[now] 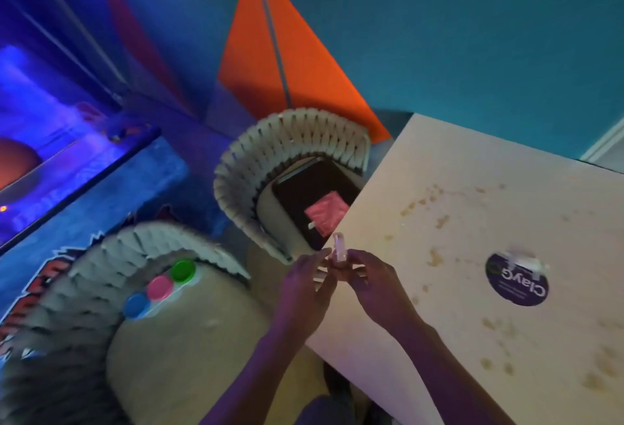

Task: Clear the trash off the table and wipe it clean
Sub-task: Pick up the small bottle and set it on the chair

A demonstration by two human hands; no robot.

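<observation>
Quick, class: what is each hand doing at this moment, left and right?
Left hand: fingers pinch the small pale piece at the table edge.
Right hand: fingers pinch the same piece from the other side.

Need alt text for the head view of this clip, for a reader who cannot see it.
Two hands, left and right, hold a small pale piece of trash together at the edge of a stained cream table. A round dark lid lies on the table; the chair at left holds three coloured tubs.
</observation>
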